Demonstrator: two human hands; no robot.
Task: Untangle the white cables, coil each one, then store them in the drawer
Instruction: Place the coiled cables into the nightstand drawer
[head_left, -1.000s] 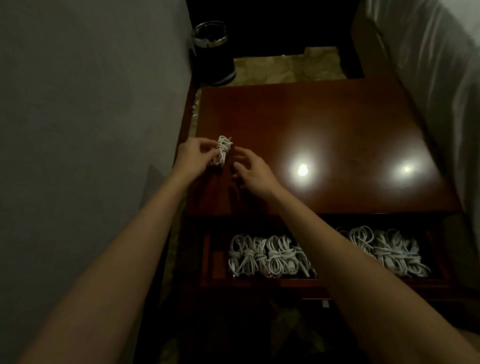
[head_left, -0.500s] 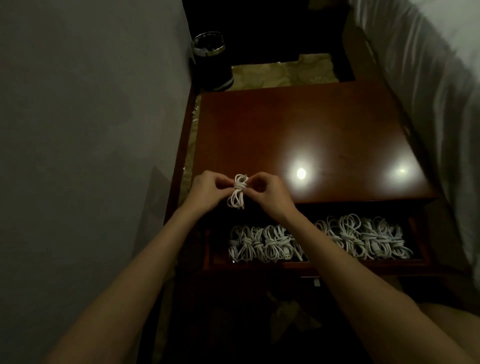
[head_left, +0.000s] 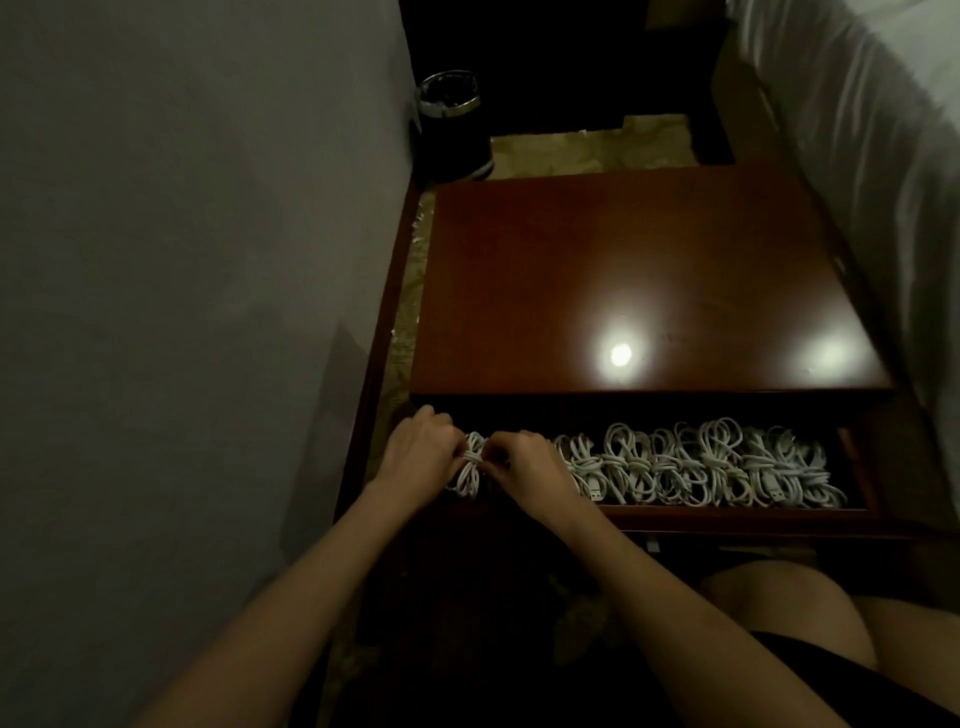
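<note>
A coiled white cable (head_left: 470, 467) tied at its middle sits at the left end of the open drawer (head_left: 737, 517). My left hand (head_left: 418, 452) pinches it from the left and my right hand (head_left: 524, 470) pinches it from the right. Several other coiled white cables (head_left: 696, 467) lie in a row across the drawer to the right. My right hand covers part of that row.
The brown nightstand top (head_left: 623, 270) shines with two light spots. A grey wall (head_left: 182, 312) stands close on the left, a white bed (head_left: 872, 130) on the right. A black bin (head_left: 454, 124) stands on the floor behind. My knee (head_left: 779, 608) is below the drawer.
Both hands carried the coiled cable from the nightstand top toward me and down into the left end of the open drawer.
</note>
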